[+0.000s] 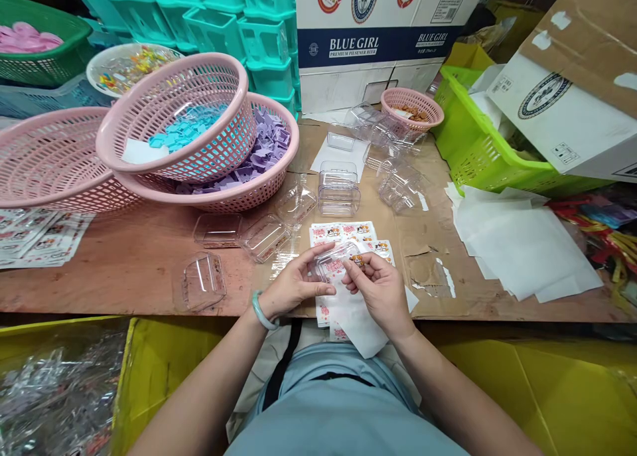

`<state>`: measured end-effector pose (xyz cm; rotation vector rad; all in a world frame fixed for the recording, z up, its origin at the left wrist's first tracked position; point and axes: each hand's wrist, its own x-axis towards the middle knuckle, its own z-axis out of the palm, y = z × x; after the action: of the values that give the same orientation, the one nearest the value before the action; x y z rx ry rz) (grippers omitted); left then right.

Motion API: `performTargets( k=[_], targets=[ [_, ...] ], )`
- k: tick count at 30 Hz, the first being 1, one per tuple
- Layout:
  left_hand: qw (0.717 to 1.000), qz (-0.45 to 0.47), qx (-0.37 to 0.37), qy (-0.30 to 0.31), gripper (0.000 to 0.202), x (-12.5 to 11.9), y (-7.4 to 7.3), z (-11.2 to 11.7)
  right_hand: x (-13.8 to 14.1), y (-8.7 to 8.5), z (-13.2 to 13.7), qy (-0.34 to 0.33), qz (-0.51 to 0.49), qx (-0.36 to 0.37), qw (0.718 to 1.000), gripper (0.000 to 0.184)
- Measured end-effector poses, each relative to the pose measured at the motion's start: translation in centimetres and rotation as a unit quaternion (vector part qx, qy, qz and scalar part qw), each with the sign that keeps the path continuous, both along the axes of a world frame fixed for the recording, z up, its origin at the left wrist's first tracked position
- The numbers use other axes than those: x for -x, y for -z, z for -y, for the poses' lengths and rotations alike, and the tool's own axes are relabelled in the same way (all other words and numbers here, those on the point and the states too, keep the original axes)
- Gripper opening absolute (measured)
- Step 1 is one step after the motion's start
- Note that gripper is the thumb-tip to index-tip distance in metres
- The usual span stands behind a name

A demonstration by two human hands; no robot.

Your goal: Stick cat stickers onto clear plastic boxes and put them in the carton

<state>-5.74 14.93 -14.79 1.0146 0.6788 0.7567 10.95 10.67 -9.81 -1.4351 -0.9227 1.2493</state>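
Observation:
My left hand (pixel 293 285) grips a small clear plastic box (pixel 334 262) from the left side, fingers wrapped round it. My right hand (pixel 377 285) pinches a small printed sticker (pixel 356 259) against the box's right end. Both hands hover over a sheet of stickers (pixel 348 233) lying on the cardboard-covered table (pixel 139 263). A jade-coloured bangle (pixel 261 311) circles my left wrist.
Several clear boxes and lids lie about: a lid (pixel 203 281) at front left, a stack of boxes (pixel 338 189) behind the sticker sheet. Pink baskets hold blue pieces (pixel 186 129) and purple pieces (pixel 263 151). White paper sheets (pixel 517 243) lie right; a green crate (pixel 478 144) stands behind.

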Motion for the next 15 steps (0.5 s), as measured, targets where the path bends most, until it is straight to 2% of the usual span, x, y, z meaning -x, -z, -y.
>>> performTargets(
  k=[15],
  targets=[
    [1.0,0.007,0.007,0.0,0.075,-0.03,0.0,0.02,0.01,0.33,0.14,-0.004,0.017,-0.005,1.0,0.029]
  ],
)
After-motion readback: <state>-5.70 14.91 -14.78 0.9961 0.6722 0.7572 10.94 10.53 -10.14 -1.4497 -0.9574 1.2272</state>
